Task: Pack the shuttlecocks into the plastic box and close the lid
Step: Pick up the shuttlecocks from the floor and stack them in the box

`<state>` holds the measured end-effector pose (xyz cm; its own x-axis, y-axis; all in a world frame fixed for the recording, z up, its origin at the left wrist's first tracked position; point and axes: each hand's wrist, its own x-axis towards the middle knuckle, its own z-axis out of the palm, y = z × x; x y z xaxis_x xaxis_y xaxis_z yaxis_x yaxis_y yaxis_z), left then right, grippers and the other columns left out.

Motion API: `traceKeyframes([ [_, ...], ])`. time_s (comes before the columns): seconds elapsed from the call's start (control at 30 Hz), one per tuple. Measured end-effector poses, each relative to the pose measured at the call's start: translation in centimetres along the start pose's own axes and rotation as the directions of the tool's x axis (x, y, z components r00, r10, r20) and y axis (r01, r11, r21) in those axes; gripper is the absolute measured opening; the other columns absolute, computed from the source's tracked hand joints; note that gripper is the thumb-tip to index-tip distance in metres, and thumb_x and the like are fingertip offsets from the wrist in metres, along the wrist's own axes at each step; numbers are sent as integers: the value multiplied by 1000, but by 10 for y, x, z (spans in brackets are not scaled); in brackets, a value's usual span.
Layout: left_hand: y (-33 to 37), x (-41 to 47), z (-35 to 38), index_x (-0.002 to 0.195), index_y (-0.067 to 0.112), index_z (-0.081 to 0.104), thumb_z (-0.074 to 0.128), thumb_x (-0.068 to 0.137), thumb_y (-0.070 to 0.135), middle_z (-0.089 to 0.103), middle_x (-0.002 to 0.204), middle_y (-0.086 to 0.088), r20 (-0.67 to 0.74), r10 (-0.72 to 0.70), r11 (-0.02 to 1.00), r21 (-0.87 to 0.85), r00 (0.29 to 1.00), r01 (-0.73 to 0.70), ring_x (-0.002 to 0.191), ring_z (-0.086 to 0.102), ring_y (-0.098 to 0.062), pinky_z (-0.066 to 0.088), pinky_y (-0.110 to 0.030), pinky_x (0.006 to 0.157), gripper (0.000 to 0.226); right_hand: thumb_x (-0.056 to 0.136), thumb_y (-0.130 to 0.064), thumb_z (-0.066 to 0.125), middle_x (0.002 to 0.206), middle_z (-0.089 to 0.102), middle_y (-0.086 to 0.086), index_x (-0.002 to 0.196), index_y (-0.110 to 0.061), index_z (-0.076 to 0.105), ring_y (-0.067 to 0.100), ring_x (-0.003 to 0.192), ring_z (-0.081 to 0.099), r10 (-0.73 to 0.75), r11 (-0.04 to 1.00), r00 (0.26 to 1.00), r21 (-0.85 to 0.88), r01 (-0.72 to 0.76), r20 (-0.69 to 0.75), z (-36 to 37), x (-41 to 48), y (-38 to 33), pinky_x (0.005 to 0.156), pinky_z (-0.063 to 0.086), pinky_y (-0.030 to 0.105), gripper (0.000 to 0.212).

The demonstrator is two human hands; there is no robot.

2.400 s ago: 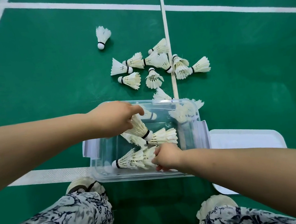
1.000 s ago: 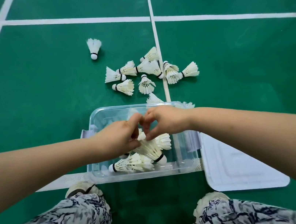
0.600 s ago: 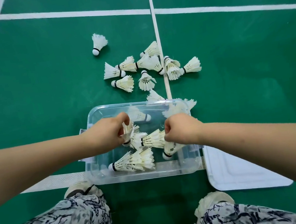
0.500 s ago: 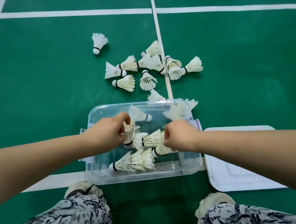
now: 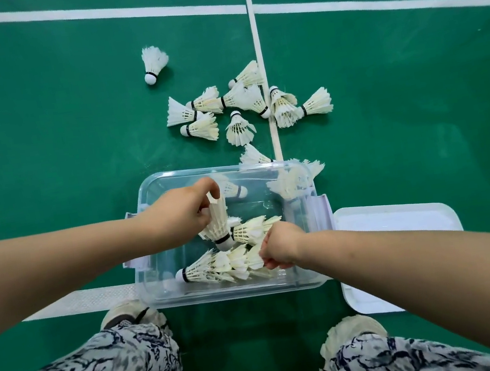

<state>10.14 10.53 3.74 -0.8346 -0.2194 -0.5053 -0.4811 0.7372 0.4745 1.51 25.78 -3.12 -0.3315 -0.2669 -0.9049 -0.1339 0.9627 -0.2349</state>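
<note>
Light, crushable feathers: the left hand (image 5: 178,219) has its grip pinched on a shuttlecock (image 5: 219,221) by the skirt over the plastic box (image 5: 178,173); the cork looks safer. The right hand (image 5: 280,248) curls against the nested row (image 5: 217,267), its grip hidden.

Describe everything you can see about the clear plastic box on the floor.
The plastic box is clear and rectangular, with rounded corners and pale latch flaps on both short sides. It stands open on the green court floor, across a white line. Inside, the left hand pinches a shuttlecock and the right hand grips a nested row of shuttlecocks by the near wall. Its white lid lies beside it.
</note>
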Motion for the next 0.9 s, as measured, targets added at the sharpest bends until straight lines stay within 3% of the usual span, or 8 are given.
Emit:
traceKeyframes([
  [0.13, 3, 1, -2, 113, 17, 42, 46, 88, 8, 65, 99, -3, 0, 10, 1000, -4, 1000, -10, 89, 58, -26, 46, -36, 78, 27, 92, -6, 50, 70, 56, 7, 61, -9, 47, 17, 56, 49, -6, 993, 1000, -119, 8, 19, -2, 3, 0, 52, 41, 22, 31],
  [0.27, 4, -1, -2, 113, 17, 43, 48, 88, 7, 59, 93, 2, -4, 5, 1000, -21, 1000, -5, 86, 55, -23, 42, -30, 74, 27, 93, -15, 48, 66, 46, 2, 62, -14, 38, 14, 54, 45, -69, 978, 998, -198, 68, 1, -11, -3, 0, 38, 43, 17, 33],
  [0.33, 5, -1, -2, 113, 17, 43, 48, 88, 7, 58, 92, 3, -4, 6, 1000, -25, 1000, -6, 84, 54, -22, 41, -28, 73, 28, 96, -24, 46, 69, 51, 7, 64, -10, 40, 22, 61, 53, -60, 962, 998, -269, 53, -17, -14, -11, -6, 48, 45, 24, 35],
  [0.4, 8, -2, -2, 113, 17, 44, 49, 88, 8, 59, 92, 4, -2, 18, 1000, -21, 1000, -18, 85, 54, -22, 43, -30, 75, 27, 96, -30, 46, 79, 60, 10, 77, -5, 52, 28, 79, 61, -151, 930, 984, -353, 108, -96, -24, -20, -13, 63, 51, 30, 32],
  [0.47, 10, -3, -3, 112, 17, 43, 49, 89, 10, 59, 94, 4, -1, 36, 999, -13, 999, -36, 88, 56, -22, 45, -31, 79, 25, 92, -32, 52, 107, 63, 11, 106, -8, 57, 28, 99, 61, -333, 902, 909, -367, 230, -249, -38, -27, -20, 81, 50, 35, 28],
  [0.57, 15, -6, -3, 112, 15, 43, 50, 90, 13, 60, 99, 0, -9, 64, 998, 15, 998, -64, 89, 54, -20, 42, -29, 79, 23, 87, -27, 61, 124, 55, 7, 120, -21, 55, 23, 109, 55, -554, 821, 781, -340, 458, -287, -56, -43, -31, 90, 44, 32, 34],
  [0.73, 20, -8, -3, 109, 13, 46, 52, 89, 12, 63, 111, -6, -67, 86, 996, 26, 994, -84, 95, 56, -22, 37, -25, 76, 21, 85, -25, 62, 120, 55, 7, 110, -22, 66, 26, 116, 48, -665, 709, 722, -464, 532, -189, -56, -54, -35, 101, 39, 36, 25],
  [0.9, 18, -8, -2, 110, 13, 47, 56, 86, 12, 61, 117, -2, -121, 117, 993, 40, 986, -112, 107, 54, -22, 34, -23, 78, 25, 86, -31, 62, 104, 67, 4, 100, -14, 68, 19, 93, 56, -700, 651, 701, -525, 547, -137, -55, -65, -26, 85, 46, 32, 23],
])
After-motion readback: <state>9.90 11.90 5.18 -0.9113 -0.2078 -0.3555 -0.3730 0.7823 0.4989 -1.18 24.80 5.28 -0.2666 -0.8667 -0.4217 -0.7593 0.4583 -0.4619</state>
